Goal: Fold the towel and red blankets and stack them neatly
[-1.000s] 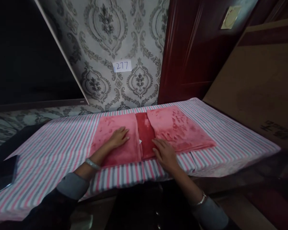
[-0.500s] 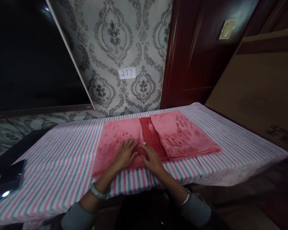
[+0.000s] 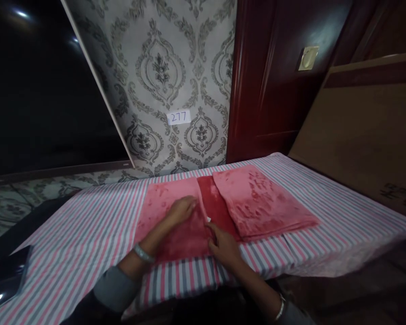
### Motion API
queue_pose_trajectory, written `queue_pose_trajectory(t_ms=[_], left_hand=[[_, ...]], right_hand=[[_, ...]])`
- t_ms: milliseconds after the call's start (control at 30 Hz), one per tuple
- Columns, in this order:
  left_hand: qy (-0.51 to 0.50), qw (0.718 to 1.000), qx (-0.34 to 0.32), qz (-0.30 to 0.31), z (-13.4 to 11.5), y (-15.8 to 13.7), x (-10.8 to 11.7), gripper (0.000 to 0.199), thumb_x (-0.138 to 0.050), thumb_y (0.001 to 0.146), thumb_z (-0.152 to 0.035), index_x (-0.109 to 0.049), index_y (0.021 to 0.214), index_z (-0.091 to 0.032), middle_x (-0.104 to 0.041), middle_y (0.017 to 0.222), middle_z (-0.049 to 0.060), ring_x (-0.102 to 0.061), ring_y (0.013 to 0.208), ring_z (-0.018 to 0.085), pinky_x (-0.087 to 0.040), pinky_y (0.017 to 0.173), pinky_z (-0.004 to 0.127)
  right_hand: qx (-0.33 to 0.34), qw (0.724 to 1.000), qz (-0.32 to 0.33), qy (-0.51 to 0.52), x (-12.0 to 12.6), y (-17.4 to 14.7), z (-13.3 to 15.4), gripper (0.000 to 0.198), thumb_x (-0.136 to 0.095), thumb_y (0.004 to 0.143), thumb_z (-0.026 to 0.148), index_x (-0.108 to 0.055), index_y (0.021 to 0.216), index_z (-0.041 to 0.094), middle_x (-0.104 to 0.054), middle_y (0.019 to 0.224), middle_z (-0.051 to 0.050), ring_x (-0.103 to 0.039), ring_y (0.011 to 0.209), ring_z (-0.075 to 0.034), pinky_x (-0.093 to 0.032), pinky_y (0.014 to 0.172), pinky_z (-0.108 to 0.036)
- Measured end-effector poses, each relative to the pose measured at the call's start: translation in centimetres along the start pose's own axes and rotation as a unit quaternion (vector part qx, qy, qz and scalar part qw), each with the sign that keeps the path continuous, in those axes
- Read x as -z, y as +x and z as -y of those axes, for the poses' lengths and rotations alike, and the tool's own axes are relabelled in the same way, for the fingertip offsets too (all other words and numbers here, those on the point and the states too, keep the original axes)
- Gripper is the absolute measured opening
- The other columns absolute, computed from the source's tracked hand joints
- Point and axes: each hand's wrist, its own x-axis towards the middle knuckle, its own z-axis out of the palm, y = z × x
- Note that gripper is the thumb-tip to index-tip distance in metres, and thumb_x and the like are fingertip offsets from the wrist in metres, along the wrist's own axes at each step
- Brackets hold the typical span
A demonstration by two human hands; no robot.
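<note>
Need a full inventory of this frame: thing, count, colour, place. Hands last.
pink cloth: 1, pink and darker red, folded in from both sides, mid-table on the striped sheet
white tag: 1, white, on the cloth's dark centre strip
striped sheet: 1, pink, grey and white stripes, covers the table
phone: 1, black, far left edge of the sheet
paper label "277": 1, white, on the wall
wallpaper: grey damask, behind the table
door: 1, dark red wood, right of the wallpaper
brass plate: 1, gold, on the door
cardboard sheet: 1, brown, leaning at right
left hand: flat on the cloth's left flap, bracelet on wrist
right hand: at the cloth's near edge by the tag, bracelet on wrist
</note>
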Motion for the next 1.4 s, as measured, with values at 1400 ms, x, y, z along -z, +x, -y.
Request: queue_pose_trajectory(t_ms=[1400], left_hand=[[0.078,0.995,0.051,-0.026,4.1,16.8,-0.6,0.050,-0.046,0.098,-0.041,-0.055,0.140,-0.017,-0.055,0.147,0.014,-0.044,0.141,0.027,-0.029,0.118,0.038]], right_hand=[[0.126,0.978,0.003,-0.169,3.9,1.1,2.5,0.060,-0.059,0.094,0.028,-0.046,0.151,0.024,-0.048,0.151,-0.014,-0.041,0.140,-0.033,-0.037,0.114,-0.051]])
